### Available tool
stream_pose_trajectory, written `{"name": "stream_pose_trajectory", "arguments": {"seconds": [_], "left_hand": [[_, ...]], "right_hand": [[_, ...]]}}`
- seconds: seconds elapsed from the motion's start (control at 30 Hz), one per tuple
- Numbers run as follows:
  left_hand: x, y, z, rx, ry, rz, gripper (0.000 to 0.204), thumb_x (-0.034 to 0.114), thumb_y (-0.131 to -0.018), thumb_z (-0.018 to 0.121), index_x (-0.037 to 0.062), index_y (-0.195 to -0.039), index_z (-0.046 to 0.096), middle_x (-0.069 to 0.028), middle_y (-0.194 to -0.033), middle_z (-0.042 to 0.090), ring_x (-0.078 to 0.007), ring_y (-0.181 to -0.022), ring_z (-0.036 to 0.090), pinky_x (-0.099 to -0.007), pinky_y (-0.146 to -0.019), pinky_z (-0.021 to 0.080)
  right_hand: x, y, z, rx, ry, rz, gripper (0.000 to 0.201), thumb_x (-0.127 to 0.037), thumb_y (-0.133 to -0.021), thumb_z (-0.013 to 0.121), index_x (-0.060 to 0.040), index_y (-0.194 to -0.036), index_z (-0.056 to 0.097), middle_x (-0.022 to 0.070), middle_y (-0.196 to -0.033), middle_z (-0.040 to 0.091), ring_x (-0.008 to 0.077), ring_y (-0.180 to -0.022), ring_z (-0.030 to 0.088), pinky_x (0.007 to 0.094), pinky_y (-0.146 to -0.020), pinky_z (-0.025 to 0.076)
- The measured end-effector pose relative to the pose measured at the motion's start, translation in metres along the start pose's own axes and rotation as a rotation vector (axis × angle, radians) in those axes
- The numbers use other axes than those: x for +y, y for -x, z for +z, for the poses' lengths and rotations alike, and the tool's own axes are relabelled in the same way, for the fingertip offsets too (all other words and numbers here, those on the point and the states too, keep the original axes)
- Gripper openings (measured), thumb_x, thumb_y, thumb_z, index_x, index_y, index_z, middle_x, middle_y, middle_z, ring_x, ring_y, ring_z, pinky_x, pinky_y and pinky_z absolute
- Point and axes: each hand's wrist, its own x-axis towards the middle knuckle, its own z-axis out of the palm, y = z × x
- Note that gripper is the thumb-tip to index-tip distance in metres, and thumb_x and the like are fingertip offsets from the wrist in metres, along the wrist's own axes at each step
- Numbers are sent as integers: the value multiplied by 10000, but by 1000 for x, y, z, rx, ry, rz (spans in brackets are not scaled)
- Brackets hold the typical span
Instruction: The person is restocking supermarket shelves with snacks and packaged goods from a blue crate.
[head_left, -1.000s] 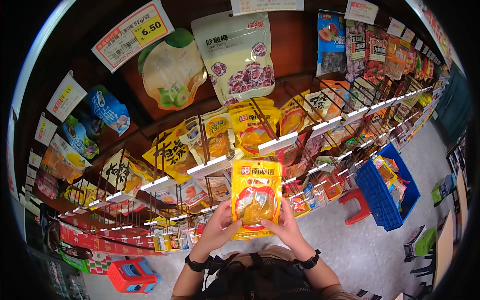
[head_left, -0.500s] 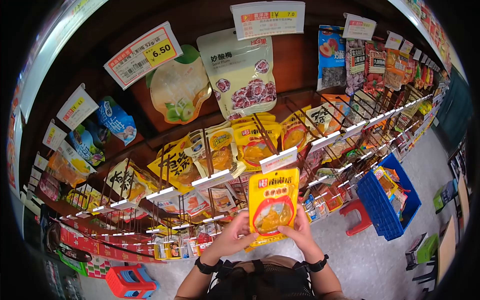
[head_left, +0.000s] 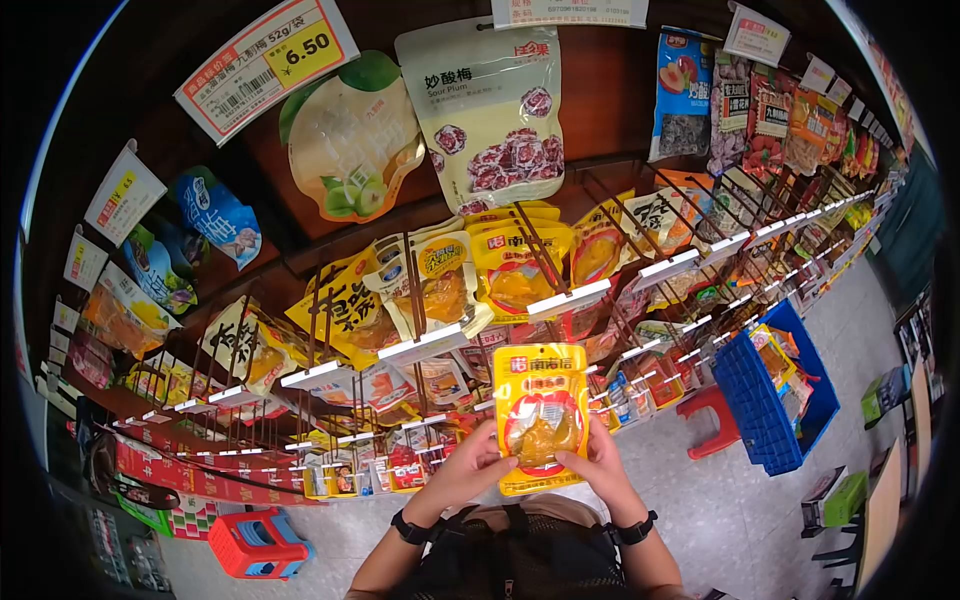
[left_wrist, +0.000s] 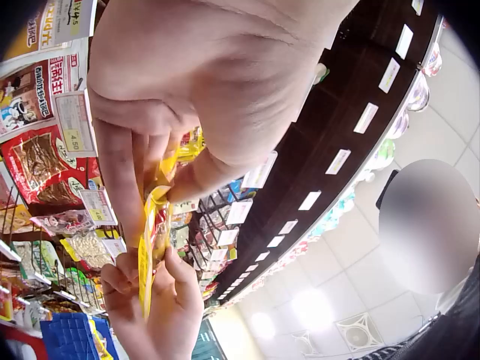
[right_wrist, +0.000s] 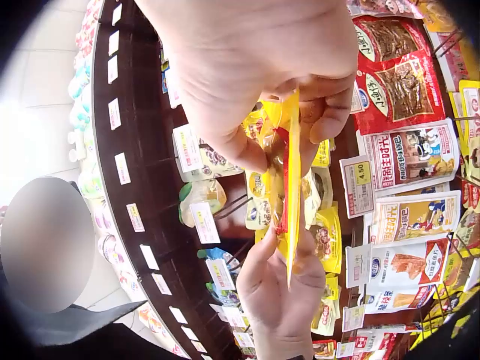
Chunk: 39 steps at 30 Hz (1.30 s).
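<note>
A yellow snack packet (head_left: 541, 420) with a red-bordered clear window is held upright in front of the person's body, its printed face toward the head camera. My left hand (head_left: 472, 468) pinches its lower left edge, thumb on the front and fingers behind. On the opposite edge my right hand (head_left: 606, 472) grips in the same way. Edge-on in the left wrist view, the packet (left_wrist: 155, 247) looks thin between both hands. The right wrist view shows the packet (right_wrist: 292, 180) from its other side, with the right hand (right_wrist: 259, 67) close to the camera.
Similar yellow packets (head_left: 520, 270) hang on rack hooks just beyond the hands, beside a tall sour plum bag (head_left: 490, 120). Price tags (head_left: 415, 343) line the hook ends. A blue basket (head_left: 765, 410) with packets inside stands at right by a red stool (head_left: 710, 420); another stool (head_left: 258, 543) stands lower left.
Half a second ago the packet was tilted and nearer the head camera; now it is straighter and slightly lower. Both hands keep their hold, and the head view has shifted a little.
</note>
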Motion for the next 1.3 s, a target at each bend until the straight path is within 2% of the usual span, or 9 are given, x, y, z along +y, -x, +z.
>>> {"name": "stream_pose_trajectory", "arguments": {"seconds": [0.1, 0.3, 0.73, 0.8, 0.83, 1.07, 1.2, 1.27, 1.3], "left_hand": [[-4, 0, -8, 59, 32, -126, 452, 60, -983, 580, 39, -1394, 395, -69, -1175, 661, -92, -978, 640, -231, -791, 502], [6, 3, -1, 103, 49, -132, 471, 127, -982, 605, 73, -1408, 411, -23, -1057, 676, -21, -781, 587, -181, -633, 441], [1, 1, 0, 175, -14, -164, 459, 168, -972, 623, 84, -1387, 445, 4, -987, 678, -12, -714, 556, -174, -595, 420], [-3, -5, -1, 161, 5, -60, 479, 149, -967, 624, 92, -1405, 439, 17, -970, 671, -8, -685, 526, -169, -577, 384], [-4, -4, -3, 153, 35, -80, 516, 85, -982, 585, 52, -1451, 374, -62, -1007, 698, -78, -859, 644, -220, -721, 492], [-4, -10, -4, 238, 24, -124, 460, 45, -971, 577, 44, -1408, 433, -55, -1057, 694, -69, -909, 639, -228, -790, 496], [-3, -15, -1, 294, 7, -91, 407, 72, -958, 596, 62, -1354, 502, -3, -983, 701, -18, -782, 592, -173, -651, 435], [0, -21, -5, 212, -8, -56, 425, 64, -986, 569, 24, -1390, 445, -75, -1140, 684, -79, -985, 629, -236, -847, 488], [-1, -23, -5, 209, -10, -55, 425, 64, -986, 569, 24, -1390, 445, -75, -1140, 684, -79, -985, 629, -236, -847, 488]], "right_hand": [[7, -4, -1, -49, -26, 92, 527, 5, -908, 663, -28, -1376, 424, 53, -1243, 595, 111, -1127, 575, 275, -956, 480], [9, -5, 2, -51, -36, 105, 475, -16, -928, 647, -22, -1359, 446, 50, -1206, 616, 98, -1080, 597, 258, -910, 502], [7, -7, 0, -47, -81, 137, 436, -22, -927, 654, -14, -1325, 477, 46, -1162, 647, 92, -1054, 611, 250, -891, 502], [10, -11, -2, -31, -58, 99, 404, -25, -929, 653, -13, -1303, 500, 39, -1152, 650, 83, -1038, 608, 242, -879, 496], [9, -10, -3, -28, -49, 93, 353, -38, -945, 634, -6, -1279, 522, 32, -1149, 647, 75, -1028, 603, 239, -882, 484], [18, -15, -11, 5, -59, 77, 287, -44, -961, 609, -2, -1239, 553, 4, -1118, 638, 46, -1022, 575, 229, -881, 459], [15, -19, -11, 8, -84, 80, 312, -49, -961, 614, 0, -1261, 546, 5, -1127, 636, 55, -1034, 576, 232, -898, 454], [14, -25, -14, -4, -87, 44, 359, -52, -964, 610, 5, -1309, 527, 20, -1164, 628, 73, -1062, 574, 240, -927, 447], [12, -26, -14, -2, -87, 41, 359, -52, -964, 610, 5, -1309, 527, 20, -1164, 628, 73, -1062, 574, 240, -927, 447]]}}
